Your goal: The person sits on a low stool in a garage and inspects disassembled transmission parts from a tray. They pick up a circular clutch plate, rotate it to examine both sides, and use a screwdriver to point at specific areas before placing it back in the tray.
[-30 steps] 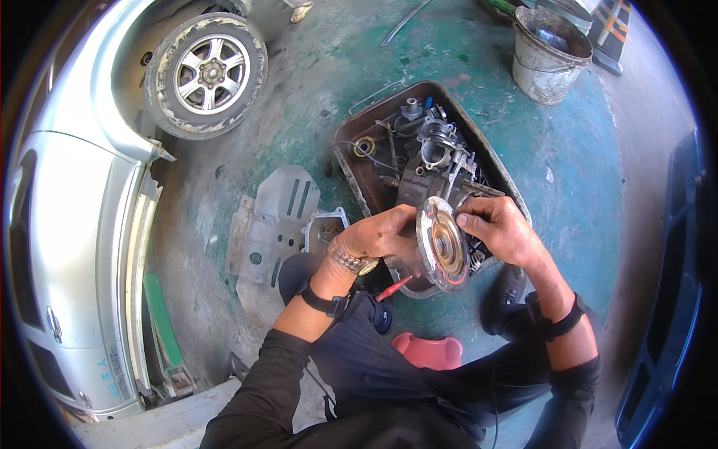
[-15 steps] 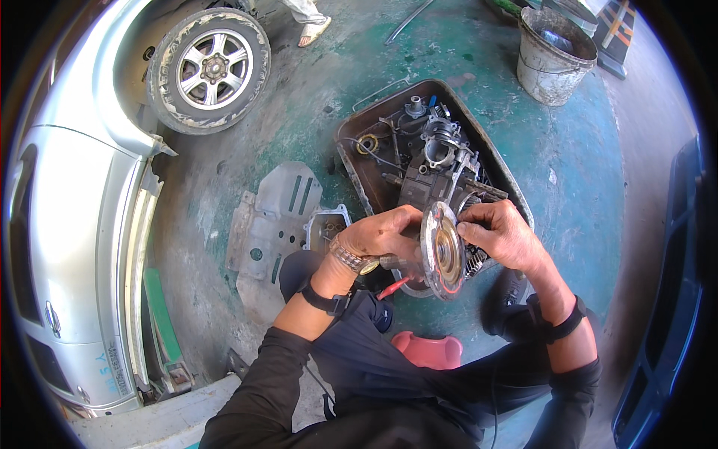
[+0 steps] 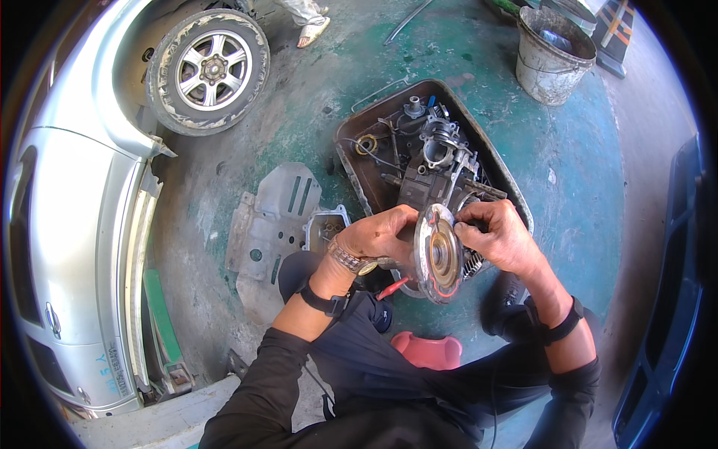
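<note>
A round metal cover [image 3: 443, 258] with concentric rings and a reddish line around its face is held upright, tilted, above my lap. My left hand [image 3: 383, 238] grips it from behind at its left side; some of those fingers are hidden by the cover. My right hand [image 3: 495, 233] is closed in a pinch at the cover's upper right edge, and what the fingertips hold, if anything, is too small to make out. Just beyond both hands, a large metal tray [image 3: 479, 120] holds a greasy metal assembly [image 3: 434, 176] and several loose parts.
Left of the tray lie a flat grey metal plate [image 3: 277, 217] and a small metal housing [image 3: 327, 224]. A pink plastic stool [image 3: 428, 350] is under me. A silver car [image 3: 82, 202], a wheel [image 3: 213, 71] and a dirty bucket [image 3: 555, 63] stand around. Another person's foot [image 3: 313, 31] shows at the top.
The round cover has shifted slightly left and turned a little in my left hand. My right hand's fingers have curled in more at its edge.
</note>
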Motion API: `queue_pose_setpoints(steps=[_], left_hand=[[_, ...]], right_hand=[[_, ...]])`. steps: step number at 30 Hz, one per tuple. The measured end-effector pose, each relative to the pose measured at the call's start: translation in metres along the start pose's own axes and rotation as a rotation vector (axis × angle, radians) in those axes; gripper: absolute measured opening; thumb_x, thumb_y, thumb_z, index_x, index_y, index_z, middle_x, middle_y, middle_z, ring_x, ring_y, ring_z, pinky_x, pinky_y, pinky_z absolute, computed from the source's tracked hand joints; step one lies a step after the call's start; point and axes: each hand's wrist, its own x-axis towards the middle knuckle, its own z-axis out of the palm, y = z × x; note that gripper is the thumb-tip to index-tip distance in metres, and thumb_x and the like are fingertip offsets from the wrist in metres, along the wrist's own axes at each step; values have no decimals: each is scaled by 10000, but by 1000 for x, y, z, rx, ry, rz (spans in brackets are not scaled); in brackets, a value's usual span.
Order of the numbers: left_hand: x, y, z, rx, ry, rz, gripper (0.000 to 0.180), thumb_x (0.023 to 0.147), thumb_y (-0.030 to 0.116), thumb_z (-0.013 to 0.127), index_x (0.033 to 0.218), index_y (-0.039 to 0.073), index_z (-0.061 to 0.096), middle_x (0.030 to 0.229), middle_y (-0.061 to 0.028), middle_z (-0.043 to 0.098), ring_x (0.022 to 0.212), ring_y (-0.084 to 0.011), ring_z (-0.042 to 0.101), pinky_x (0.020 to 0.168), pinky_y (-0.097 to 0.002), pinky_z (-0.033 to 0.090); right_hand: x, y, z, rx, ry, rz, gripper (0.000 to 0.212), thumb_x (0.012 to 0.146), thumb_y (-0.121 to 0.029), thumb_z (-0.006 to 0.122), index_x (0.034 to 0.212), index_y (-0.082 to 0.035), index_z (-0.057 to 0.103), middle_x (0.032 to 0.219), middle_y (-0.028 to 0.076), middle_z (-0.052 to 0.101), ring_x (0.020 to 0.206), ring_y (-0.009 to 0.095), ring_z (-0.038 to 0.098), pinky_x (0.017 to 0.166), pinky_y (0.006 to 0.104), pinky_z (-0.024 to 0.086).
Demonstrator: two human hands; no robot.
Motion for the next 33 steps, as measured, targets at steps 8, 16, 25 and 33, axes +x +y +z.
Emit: queue_pose_setpoints(steps=[8,16,25,33], left_hand=[[8,9,-2,-18,-23,78,532,782,59,806,1238,-60,558,1099,-73,681,1001,-113,613,903,-292,510],[9,13,-3,101,-30,141,528,754,28,832,1207,-59,574,1067,-54,690,956,-93,620,854,-281,529],[4,6,-4,142,-46,115,575,757,11,831,1248,-52,538,1125,-79,672,1006,-118,613,907,-299,515],[9,2,-2,1,-62,45,543,770,3,815,1236,-55,543,1118,-90,676,1009,-125,619,916,-300,516]], right_hand=[[1,6,1,-26,27,-112,154,834,-119,627,862,24,677,710,157,616,633,258,583,650,383,489],[1,2,-2,-13,11,-105,214,882,-183,649,877,27,689,723,169,636,646,253,601,659,397,486],[3,1,1,-9,25,-120,156,845,-90,647,865,60,684,633,101,595,572,125,523,550,317,451],[4,8,2,18,60,-130,182,839,-141,628,774,28,628,651,159,563,572,240,519,600,384,458]])
